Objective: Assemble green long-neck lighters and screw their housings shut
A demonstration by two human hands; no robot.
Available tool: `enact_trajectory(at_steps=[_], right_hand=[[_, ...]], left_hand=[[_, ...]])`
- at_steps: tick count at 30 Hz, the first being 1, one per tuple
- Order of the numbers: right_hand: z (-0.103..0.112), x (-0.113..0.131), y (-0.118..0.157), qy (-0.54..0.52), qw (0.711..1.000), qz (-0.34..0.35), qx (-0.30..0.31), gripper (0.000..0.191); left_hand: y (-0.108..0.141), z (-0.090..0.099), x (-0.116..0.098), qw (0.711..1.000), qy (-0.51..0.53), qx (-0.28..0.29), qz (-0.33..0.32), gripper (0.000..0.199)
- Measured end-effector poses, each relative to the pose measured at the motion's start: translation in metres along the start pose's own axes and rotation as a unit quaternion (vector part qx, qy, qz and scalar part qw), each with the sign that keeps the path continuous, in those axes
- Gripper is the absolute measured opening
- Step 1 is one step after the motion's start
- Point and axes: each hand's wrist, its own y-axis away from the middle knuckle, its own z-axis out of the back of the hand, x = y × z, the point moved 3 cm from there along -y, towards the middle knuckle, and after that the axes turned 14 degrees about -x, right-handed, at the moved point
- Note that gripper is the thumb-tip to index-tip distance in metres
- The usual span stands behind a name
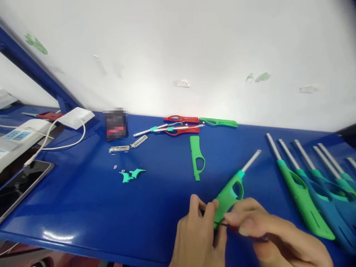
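Note:
A green long-nosed gas lighter (pixel 226 198) lies at an angle near the table's front edge, its metal tube pointing up and right. My left hand (pixel 196 233) is closed around its lower end, which the fingers partly hide. In my right hand (pixel 269 226) is a small screwdriver (pixel 234 228), its thin dark shaft at the lighter's lower end and its reddish handle mostly covered by fingers. Just beyond my hands rests a loose green lighter shell half (pixel 195 150). Teal triggers (pixel 130 175) lie farther left, close to two clear fuel tanks (pixel 119 148).
At right, several green and blue lighters (pixel 303 196) lie side by side. Red shell halves (pixel 182 119), another green half (pixel 219 122) and metal tubes (pixel 167 128) lie by the white wall. On the left are a phone (pixel 25 185), white cables, a power strip (pixel 23 135) and a dark box (pixel 115 124).

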Motion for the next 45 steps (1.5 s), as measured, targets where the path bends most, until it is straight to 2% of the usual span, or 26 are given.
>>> enact_trajectory(at_steps=[5,12,18,23,29,32,35,41,43,45], right_hand=[[0.001,0.003,0.004,0.03,0.997,-0.012,-0.07,0.007],[0.0,0.006,0.005,0.04,0.997,-0.009,-0.063,0.008],[-0.005,0.004,0.011,-0.018,0.989,-0.105,-0.1,0.015],[-0.006,0.003,0.017,-0.024,0.983,-0.125,-0.135,0.017],[-0.006,0.002,0.017,-0.042,0.984,-0.124,-0.124,0.021],[-0.007,0.001,0.018,-0.045,0.984,-0.115,-0.125,0.026],[-0.008,-0.001,0.019,-0.05,0.985,-0.099,-0.131,0.031],[-0.012,-0.002,0.024,-0.054,0.984,-0.085,-0.147,0.027],[-0.005,-0.004,0.028,-0.04,0.982,-0.09,-0.164,0.029],[0.014,-0.008,0.035,-0.009,0.974,-0.093,-0.209,0.03]], left_hand=[[-0.003,0.006,-0.005,1.0,0.007,-0.03,-0.004,0.037],[0.003,0.001,-0.003,0.998,0.019,-0.065,-0.009,0.04],[-0.001,0.006,-0.005,0.998,0.015,-0.055,-0.016,0.041],[-0.004,0.008,-0.007,0.999,0.01,-0.038,-0.018,0.04],[-0.005,0.012,-0.008,0.999,0.014,-0.032,-0.03,0.04],[-0.002,0.009,-0.006,0.999,0.018,-0.021,-0.016,0.04],[0.001,0.004,-0.003,0.999,0.021,-0.038,0.005,0.042],[-0.002,0.005,-0.005,0.999,0.02,-0.032,-0.003,0.034],[-0.003,0.007,-0.006,0.999,0.019,-0.04,-0.007,0.034],[-0.003,0.007,-0.007,0.998,0.018,-0.051,-0.008,0.034]])
